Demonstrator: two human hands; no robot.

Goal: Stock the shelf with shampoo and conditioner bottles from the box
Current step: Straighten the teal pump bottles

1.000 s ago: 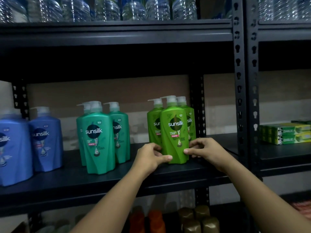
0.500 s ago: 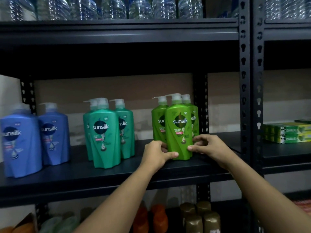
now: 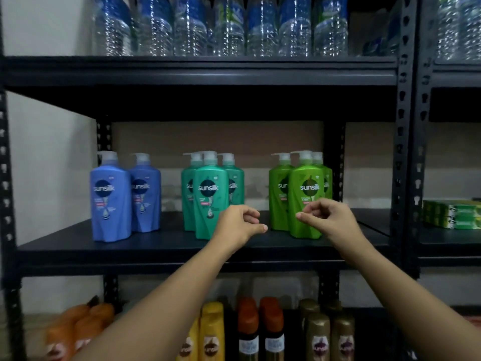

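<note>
On the dark metal shelf (image 3: 78, 246), two blue bottles (image 3: 110, 199) stand far left, three teal bottles (image 3: 209, 196) at centre, three green bottles (image 3: 303, 199) right. The left hand (image 3: 238, 225) and right hand (image 3: 329, 217) hover loosely curled, grasping nothing, near the front green bottle. Fetch the next bottle and set it upright, label forward; water bottles (image 3: 221, 24) line the shelf above.

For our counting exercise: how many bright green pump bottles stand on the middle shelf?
3: front bottle behind the right hand, left-rear bottle, and right-rear bottle, mostly hidden. More may be hidden behind.
</note>
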